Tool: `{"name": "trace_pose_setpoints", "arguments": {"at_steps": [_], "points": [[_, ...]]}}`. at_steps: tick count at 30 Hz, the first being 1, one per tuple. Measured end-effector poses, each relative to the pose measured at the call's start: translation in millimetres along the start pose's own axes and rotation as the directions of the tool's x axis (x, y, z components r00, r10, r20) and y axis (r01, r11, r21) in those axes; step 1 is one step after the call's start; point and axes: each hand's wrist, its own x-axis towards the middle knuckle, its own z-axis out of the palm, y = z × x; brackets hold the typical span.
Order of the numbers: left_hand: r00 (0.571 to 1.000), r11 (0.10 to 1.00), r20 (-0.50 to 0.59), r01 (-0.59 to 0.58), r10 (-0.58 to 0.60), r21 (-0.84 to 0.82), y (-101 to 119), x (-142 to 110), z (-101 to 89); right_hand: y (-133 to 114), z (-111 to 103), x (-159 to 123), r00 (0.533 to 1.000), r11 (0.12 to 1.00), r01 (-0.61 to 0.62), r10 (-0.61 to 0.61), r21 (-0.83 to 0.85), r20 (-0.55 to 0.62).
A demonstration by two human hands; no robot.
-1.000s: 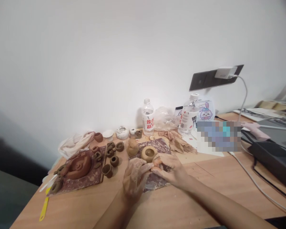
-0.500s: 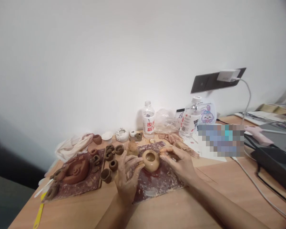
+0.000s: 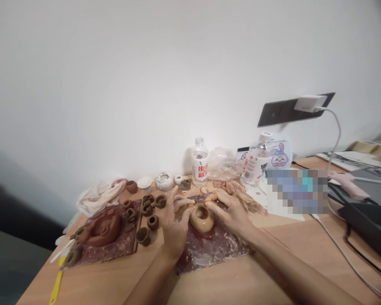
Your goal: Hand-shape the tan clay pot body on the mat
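The left hand [image 3: 174, 224] and right hand [image 3: 231, 214] form a two-handed grip, fingers spread and curved, pressing from opposite sides against a small, round, tan clay pot [image 3: 202, 218] with a wet-looking hollow centre. The pot sits on a clay-smeared reddish-brown board [image 3: 216, 254] on the light wooden surface [image 3: 228, 284]. Just left of the left hand stand small dark-brown clay cups and rings [image 3: 152, 222], and beyond them a second reddish-brown board [image 3: 114, 254] carries a coiled brown clay spiral [image 3: 104, 228]. Behind the hands lie crumpled tan sheets [image 3: 241, 195], between a clear plastic bottle with red lettering [image 3: 199, 163] and a larger clear plastic bottle [image 3: 255, 163]. A yellow strip-shaped tool [image 3: 56, 281] lies at the surface's left edge.
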Motion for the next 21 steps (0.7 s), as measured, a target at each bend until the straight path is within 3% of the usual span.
{"name": "trace_pose_setpoints", "arguments": {"at_steps": [6,11,17,21], "points": [[0.992,0.988,-0.012,0.122,-0.124,-0.092,-12,-9,-2.4,9,3,-3,0.995,0.996,0.078,-0.081,-0.049,-0.062],[0.993,0.990,0.014,0.119,-0.118,-0.071,-18,-15,-3.3,10,4,-12,0.969,0.972,0.214,-0.224,-0.098,-0.106],[0.998,0.997,0.020,-0.056,0.055,0.054,-14,-14,-1.8,9,5,-15,0.920,0.914,0.345,-0.374,-0.212,-0.118],[0.972,0.964,0.085,-0.231,0.221,0.130,-13,-16,-2.1,8,4,-15,0.874,0.871,0.428,-0.466,-0.240,-0.134]]}}
